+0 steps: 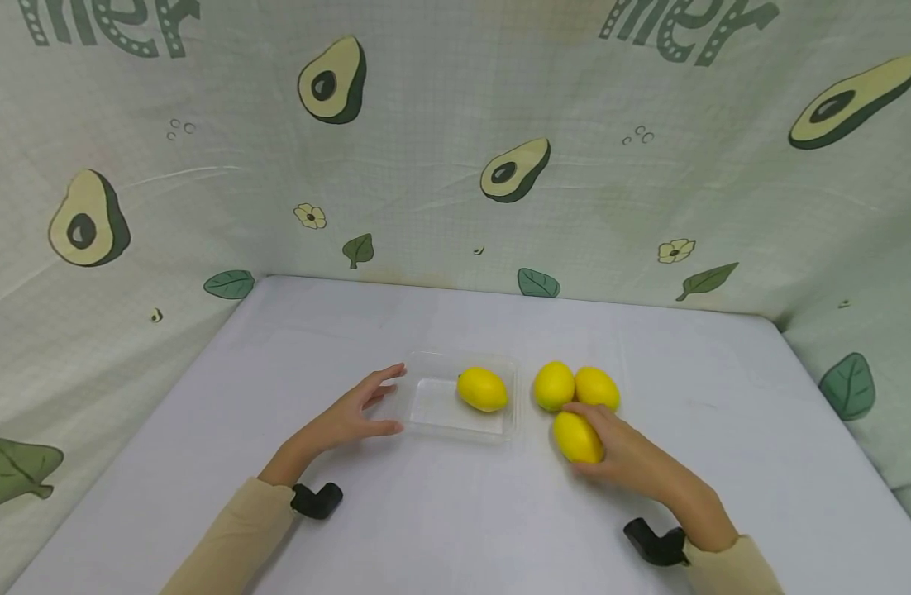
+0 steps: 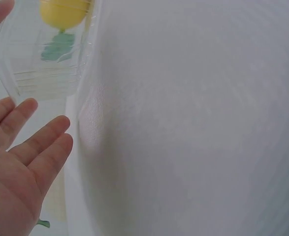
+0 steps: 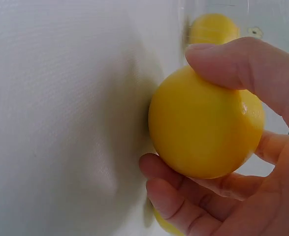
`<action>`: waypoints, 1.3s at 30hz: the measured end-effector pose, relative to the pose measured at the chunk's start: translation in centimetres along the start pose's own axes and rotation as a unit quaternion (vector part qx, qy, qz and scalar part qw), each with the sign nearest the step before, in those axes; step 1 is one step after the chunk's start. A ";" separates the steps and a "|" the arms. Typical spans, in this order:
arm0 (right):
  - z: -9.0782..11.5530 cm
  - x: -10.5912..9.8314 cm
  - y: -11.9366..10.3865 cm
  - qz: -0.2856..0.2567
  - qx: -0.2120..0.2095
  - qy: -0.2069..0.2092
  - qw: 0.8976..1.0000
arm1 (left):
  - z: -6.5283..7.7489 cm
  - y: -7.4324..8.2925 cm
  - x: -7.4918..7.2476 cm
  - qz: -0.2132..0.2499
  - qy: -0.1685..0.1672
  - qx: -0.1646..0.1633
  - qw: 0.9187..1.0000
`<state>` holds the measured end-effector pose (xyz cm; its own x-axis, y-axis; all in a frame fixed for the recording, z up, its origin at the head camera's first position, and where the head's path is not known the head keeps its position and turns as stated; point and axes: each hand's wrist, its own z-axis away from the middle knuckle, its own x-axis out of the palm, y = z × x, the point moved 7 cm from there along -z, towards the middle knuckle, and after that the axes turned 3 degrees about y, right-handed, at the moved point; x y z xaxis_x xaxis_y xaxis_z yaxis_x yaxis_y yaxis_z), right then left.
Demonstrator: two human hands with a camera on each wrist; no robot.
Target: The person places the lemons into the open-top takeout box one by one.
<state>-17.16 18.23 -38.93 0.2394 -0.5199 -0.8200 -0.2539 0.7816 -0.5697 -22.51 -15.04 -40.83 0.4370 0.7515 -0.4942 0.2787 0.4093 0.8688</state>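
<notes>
A clear plastic container [image 1: 433, 417] stands mid-table with one lemon [image 1: 482, 389] lying in its right half. My left hand [image 1: 359, 413] is at the container's left side, fingers spread and thumb apart, fingertips right by the wall. To the right of the container, my right hand [image 1: 619, 450] grips a lemon [image 3: 203, 125] between thumb and curled fingers, low over the cloth. Just beyond it lie two more lemons, a left one [image 1: 554, 386] and a right one [image 1: 598, 387], side by side.
A white cloth covers the table [image 1: 441, 521]. Behind it and along both sides hangs a pale curtain [image 1: 426, 107] printed with avocados and leaves. Black wrist cameras, one on the left [image 1: 317, 501] and one on the right [image 1: 655, 543], jut out beside the sleeves.
</notes>
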 end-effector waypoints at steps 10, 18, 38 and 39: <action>-0.1 0.1 0.2 0.007 0.001 0.007 1.000 | 0.1 0.2 0.0 0.006 0.001 -0.002 1.000; 0.0 0.0 0.1 0.009 -0.007 0.011 1.000 | 0.1 0.2 0.0 0.005 0.003 -0.004 1.000; -0.1 -1.4 -2.2 0.021 -0.026 0.021 0.999 | 0.2 0.1 0.0 0.008 0.005 -0.010 1.000; -0.1 -1.5 -2.4 0.020 -0.027 0.020 0.999 | 0.2 0.1 0.0 0.009 0.006 -0.011 1.000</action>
<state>-17.04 17.11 -36.40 0.1898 -0.5032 -0.8431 -0.3127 0.7830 -0.5377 -22.30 -15.13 -40.72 0.4321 0.7645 -0.4783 0.2518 0.4070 0.8780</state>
